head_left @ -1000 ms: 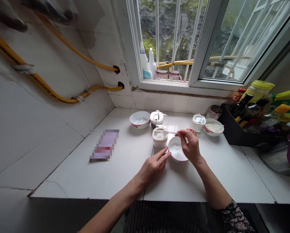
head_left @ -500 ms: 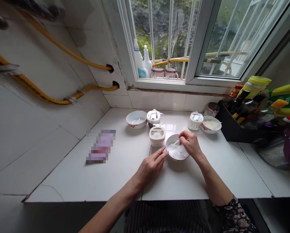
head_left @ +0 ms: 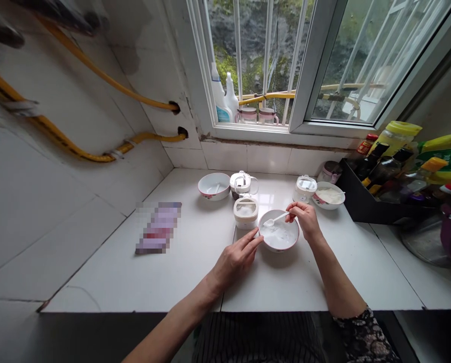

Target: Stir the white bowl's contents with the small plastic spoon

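A white plastic spoon [head_left: 281, 218] is pinched by its handle in my right hand [head_left: 304, 220]. Its scoop end is inside a white bowl with a pink rim [head_left: 279, 247], above white powdery or liquid contents whose kind I cannot make out. With fingers stretched out, my left hand [head_left: 234, 259] touches the bowl's left side at the rim. Just behind that hand stands a cream-coloured container [head_left: 245, 222] with white contents visible through its top. A second lidded jar [head_left: 240, 182] with dark contents is farther back.
An oval white bowl [head_left: 213, 194] holds another spoon. To the right are a white-lidded jar [head_left: 305, 190], a bowl of white grains [head_left: 328, 203] and a black box [head_left: 365, 201] of bottles. A blurred purple item [head_left: 159, 232] lies left on the white counter [head_left: 134, 287].
My right hand has moved a little to the right and drawn the spoon up and back, so more of it shows. My left hand stays at the rim.
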